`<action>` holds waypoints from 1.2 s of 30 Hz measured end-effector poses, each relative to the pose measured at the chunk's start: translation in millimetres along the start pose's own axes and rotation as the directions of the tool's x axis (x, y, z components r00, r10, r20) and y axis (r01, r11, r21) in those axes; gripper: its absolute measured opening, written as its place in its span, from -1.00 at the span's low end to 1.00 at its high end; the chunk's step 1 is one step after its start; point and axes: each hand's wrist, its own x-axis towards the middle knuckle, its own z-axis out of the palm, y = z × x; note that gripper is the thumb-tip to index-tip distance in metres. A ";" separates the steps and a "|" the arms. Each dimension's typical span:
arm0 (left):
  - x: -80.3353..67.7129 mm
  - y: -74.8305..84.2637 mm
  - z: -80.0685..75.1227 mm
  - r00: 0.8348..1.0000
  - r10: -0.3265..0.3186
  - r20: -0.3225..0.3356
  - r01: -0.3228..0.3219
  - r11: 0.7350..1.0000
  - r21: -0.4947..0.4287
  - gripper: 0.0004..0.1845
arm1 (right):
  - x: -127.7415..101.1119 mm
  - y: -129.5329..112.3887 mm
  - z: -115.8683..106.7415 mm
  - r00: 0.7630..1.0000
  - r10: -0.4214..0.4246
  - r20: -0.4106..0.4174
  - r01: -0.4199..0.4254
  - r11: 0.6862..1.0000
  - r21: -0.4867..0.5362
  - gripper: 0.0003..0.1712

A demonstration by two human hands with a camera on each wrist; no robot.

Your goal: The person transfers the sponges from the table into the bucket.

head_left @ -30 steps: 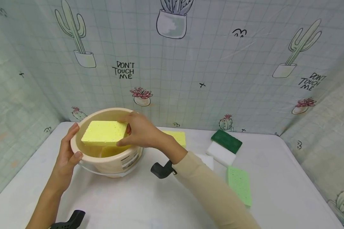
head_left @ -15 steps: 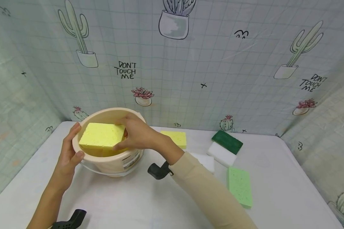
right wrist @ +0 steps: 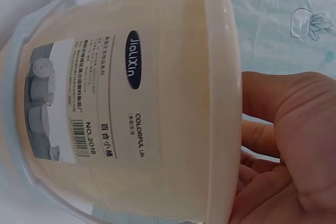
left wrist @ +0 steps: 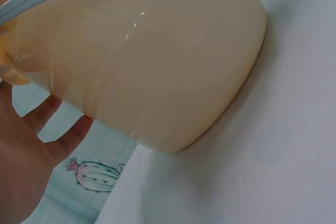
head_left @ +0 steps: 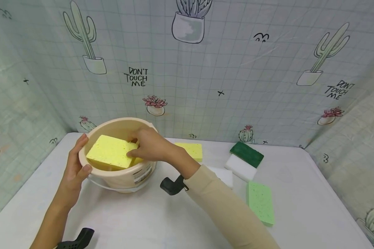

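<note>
Sponge (head_left: 108,151) of bright yellow tilts inside the cream bucket (head_left: 121,182), 1 end pinched between thumb and curled fingers of the right hand (head_left: 149,145). The left hand (head_left: 71,174), spread wide, clasps the bucket's side at the rim. 1 light-green sponge (head_left: 260,203) lies apart on the white table (head_left: 187,224).

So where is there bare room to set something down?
Bare white table lies in front of the bucket, between the left forearm and right sleeve, and right of the light green sponge. Crowded: inside the bucket, where the right hand holds a yellow sponge, and beyond the sleeve, around the dark green pad.
</note>
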 end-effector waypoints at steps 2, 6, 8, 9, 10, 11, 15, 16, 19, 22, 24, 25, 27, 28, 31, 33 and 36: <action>0.6 0.2 -0.2 1.000 0.002 -0.001 -0.002 1.000 0.005 -0.29 | 0.0 -0.5 -1.2 1.000 0.000 0.005 0.000 1.000 0.006 -0.60; 1.4 0.9 -0.5 1.000 -0.007 -0.004 0.007 1.000 0.014 -0.29 | 0.1 -1.2 -2.9 1.000 0.003 0.012 -0.004 1.000 0.017 -0.66; 1.4 1.2 -0.6 1.000 -0.011 -0.004 0.011 1.000 0.014 -0.29 | 0.1 -1.4 -3.2 1.000 0.005 0.014 -0.006 1.000 0.017 -0.67; 1.5 1.3 -0.6 1.000 -0.011 -0.003 0.011 1.000 0.009 -0.29 | 0.0 -1.5 -3.4 1.000 0.006 0.014 -0.006 1.000 0.015 -0.67; 1.4 1.3 -0.6 1.000 -0.010 -0.003 0.010 1.000 0.010 -0.28 | 0.0 -1.7 -3.5 1.000 0.004 0.014 -0.004 1.000 0.012 -0.67; 1.3 1.4 -0.6 1.000 -0.010 -0.003 0.010 1.000 0.013 -0.28 | 0.1 -1.7 -3.5 1.000 0.002 0.014 -0.002 1.000 0.010 -0.67; 1.1 1.2 -0.7 1.000 -0.007 -0.002 0.007 1.000 0.018 -0.28 | 0.6 -1.4 -3.5 1.000 -0.004 0.015 0.004 1.000 0.001 -0.69; 1.1 1.1 -0.8 1.000 -0.008 -0.002 0.008 1.000 0.020 -0.29 | 0.8 -1.2 -3.5 1.000 -0.005 0.016 0.005 1.000 0.001 -0.69; 0.9 0.4 -0.9 1.000 -0.002 0.003 0.002 1.000 0.000 -0.29 | 1.1 -0.3 -3.6 1.000 -0.011 0.018 0.011 1.000 -0.015 -0.68; 0.7 -0.6 -0.8 1.000 0.009 0.012 -0.009 0.999 -0.038 -0.30 | 0.8 0.0 -3.7 1.000 -0.005 0.029 0.006 1.000 -0.028 -0.61; 0.6 -0.9 -0.7 1.000 0.015 0.015 -0.014 0.998 -0.053 -0.30 | 0.2 -0.2 -4.1 0.999 0.003 0.034 -0.002 0.999 -0.032 -0.55; 0.5 -1.0 -0.6 1.000 0.015 0.016 -0.014 0.998 -0.057 -0.30 | -0.2 -0.3 -4.4 0.999 0.008 0.037 -0.007 1.000 -0.030 -0.54; 0.6 -0.9 -0.7 1.000 0.014 0.017 -0.013 0.998 -0.055 -0.30 | -1.1 -0.4 -5.0 0.999 0.013 0.037 -0.012 1.000 -0.028 -0.53; 0.5 -0.8 -0.7 1.000 0.012 0.016 -0.012 0.999 -0.051 -0.30 | -1.6 -0.4 -5.3 0.999 0.014 0.035 -0.013 1.000 -0.026 -0.53; 0.1 -0.8 -1.0 1.000 0.009 0.015 -0.008 0.999 -0.044 -0.30 | -3.4 -0.2 -6.3 0.999 0.011 0.032 -0.010 1.000 -0.016 -0.53; -0.1 -0.8 -1.1 1.000 0.007 0.014 -0.006 0.999 -0.041 -0.30 | -5.1 -0.2 -7.0 0.999 0.007 0.034 -0.007 1.000 -0.006 -0.53; -0.1 -1.0 -1.2 1.000 0.008 0.013 -0.007 0.999 -0.047 -0.30 | -8.4 0.2 -8.5 0.999 0.002 0.037 -0.002 1.000 0.014 -0.53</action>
